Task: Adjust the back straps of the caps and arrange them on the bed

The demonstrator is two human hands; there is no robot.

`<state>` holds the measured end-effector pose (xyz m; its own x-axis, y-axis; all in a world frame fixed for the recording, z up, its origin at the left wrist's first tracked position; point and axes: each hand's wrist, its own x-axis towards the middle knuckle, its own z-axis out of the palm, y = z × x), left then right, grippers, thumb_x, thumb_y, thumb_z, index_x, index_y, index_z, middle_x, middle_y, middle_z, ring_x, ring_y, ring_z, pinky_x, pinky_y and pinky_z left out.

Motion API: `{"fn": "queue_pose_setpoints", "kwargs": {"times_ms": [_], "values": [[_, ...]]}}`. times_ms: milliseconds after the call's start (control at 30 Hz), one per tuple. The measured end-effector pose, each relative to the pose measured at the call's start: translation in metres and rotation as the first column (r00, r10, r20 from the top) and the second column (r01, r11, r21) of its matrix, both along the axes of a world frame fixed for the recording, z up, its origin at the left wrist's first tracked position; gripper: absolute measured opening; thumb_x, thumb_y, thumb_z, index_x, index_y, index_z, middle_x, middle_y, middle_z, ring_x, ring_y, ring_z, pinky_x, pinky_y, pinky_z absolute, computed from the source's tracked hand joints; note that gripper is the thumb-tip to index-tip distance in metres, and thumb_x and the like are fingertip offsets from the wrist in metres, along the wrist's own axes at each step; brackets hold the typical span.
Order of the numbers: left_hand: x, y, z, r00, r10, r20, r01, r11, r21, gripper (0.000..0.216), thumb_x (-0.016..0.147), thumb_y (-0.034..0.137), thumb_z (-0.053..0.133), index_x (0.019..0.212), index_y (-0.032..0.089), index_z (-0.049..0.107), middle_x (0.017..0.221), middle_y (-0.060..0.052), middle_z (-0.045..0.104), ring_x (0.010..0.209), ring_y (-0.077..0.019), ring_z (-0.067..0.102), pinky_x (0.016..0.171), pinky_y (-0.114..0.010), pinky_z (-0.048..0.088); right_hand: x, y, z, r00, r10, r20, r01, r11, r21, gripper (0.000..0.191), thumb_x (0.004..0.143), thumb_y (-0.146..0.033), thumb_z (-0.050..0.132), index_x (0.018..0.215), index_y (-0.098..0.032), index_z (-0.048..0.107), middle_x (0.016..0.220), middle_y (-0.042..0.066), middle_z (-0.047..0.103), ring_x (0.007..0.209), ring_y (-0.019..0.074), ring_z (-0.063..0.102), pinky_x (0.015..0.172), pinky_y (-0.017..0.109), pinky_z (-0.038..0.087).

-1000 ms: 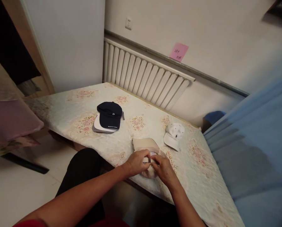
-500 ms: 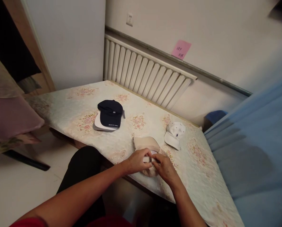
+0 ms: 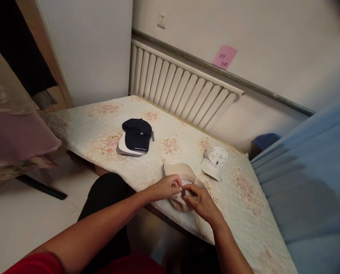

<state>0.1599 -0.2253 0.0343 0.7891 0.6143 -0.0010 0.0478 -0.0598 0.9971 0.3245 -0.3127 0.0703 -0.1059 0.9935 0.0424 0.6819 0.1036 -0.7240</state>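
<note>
A beige baseball cap (image 3: 179, 170) lies on the bed near its front edge, its underside and inner band showing and its brim pointing away from me. My left hand (image 3: 166, 187) is closed in a pinch at the cap's back strap, with thumb and index finger together. From the other side my right hand (image 3: 201, 200) pinches the same strap by its small dark buckle (image 3: 182, 193). The fingers partly cover the strap. To the right rests a white cap (image 3: 215, 160) with a small dark logo. Farther left, a navy cap (image 3: 138, 134) sits on top of white and grey caps.
A floral sheet (image 3: 147, 160) covers the bed. Behind it are a white radiator (image 3: 175, 82) and a wall with a pink note (image 3: 225, 57). A blue curtain (image 3: 309, 182) hangs at the right, and draped cloth (image 3: 18, 137) is at the left.
The view has shifted slightly, moving the scene to the right. My left hand has risen a little along the strap and its fingers are curled more tightly. My right hand still pinches by the buckle.
</note>
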Motion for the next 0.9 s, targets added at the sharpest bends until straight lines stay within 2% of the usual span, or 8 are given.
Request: {"fn": "queue_pose_setpoints", "kwargs": {"times_ms": [133,400,567,733,900], "values": [[0.000,-0.003,0.003,1.000,-0.005,0.004,0.005,1.000,0.019,0.017,0.071,0.023,0.058,0.084,0.016,0.049,0.064,0.006,0.045,0.057,-0.0078,0.041,0.054,-0.020,0.030,-0.006,0.004,0.002,0.997,0.036,-0.073,-0.038,0.999,-0.029,0.020,0.076,-0.019,0.059,0.094,-0.023,0.067,0.092,0.001,0.070,0.086,0.0180,0.060,0.079,0.029,0.042],[-0.004,-0.004,0.006,1.000,-0.019,-0.006,0.019,1.000,0.005,0.018,0.071,0.025,0.057,0.085,0.016,0.049,0.064,0.007,0.043,0.057,-0.0075,0.038,0.053,-0.020,0.028,-0.007,0.014,-0.007,0.996,-0.018,-0.083,0.010,0.995,-0.098,0.015,0.070,-0.021,0.066,0.085,-0.020,0.064,0.077,-0.002,0.065,0.071,0.0139,0.055,0.065,0.025,0.039],[-0.007,-0.002,0.008,0.999,-0.027,-0.029,0.029,0.999,0.045,0.018,0.077,0.029,0.052,0.088,0.014,0.052,0.061,0.007,0.042,0.055,-0.0076,0.035,0.051,-0.020,0.025,-0.006,0.013,-0.008,0.984,-0.050,-0.171,0.022,0.986,-0.163,0.013,0.070,-0.020,0.064,0.083,-0.020,0.062,0.068,-0.004,0.059,0.062,0.0113,0.050,0.058,0.023,0.036],[-0.011,0.001,0.005,0.999,-0.047,-0.026,0.049,0.996,0.071,0.016,0.078,0.024,0.049,0.089,0.014,0.054,0.059,0.007,0.040,0.055,-0.0080,0.035,0.052,-0.021,0.025,-0.004,0.012,-0.014,0.961,-0.107,-0.256,0.063,0.983,-0.175,0.011,0.070,-0.020,0.062,0.081,-0.020,0.062,0.069,-0.003,0.060,0.063,0.0115,0.051,0.061,0.024,0.038],[-0.016,0.003,-0.002,0.999,-0.044,0.031,0.044,0.999,0.019,0.016,0.074,0.017,0.049,0.089,0.015,0.054,0.069,0.003,0.050,0.065,-0.0095,0.045,0.061,-0.021,0.034,-0.002,0.012,-0.019,0.882,-0.137,-0.452,0.011,0.963,-0.270,0.021,0.072,-0.024,0.063,0.093,-0.021,0.065,0.079,-0.001,0.066,0.068,0.0138,0.056,0.065,0.026,0.042]]}}
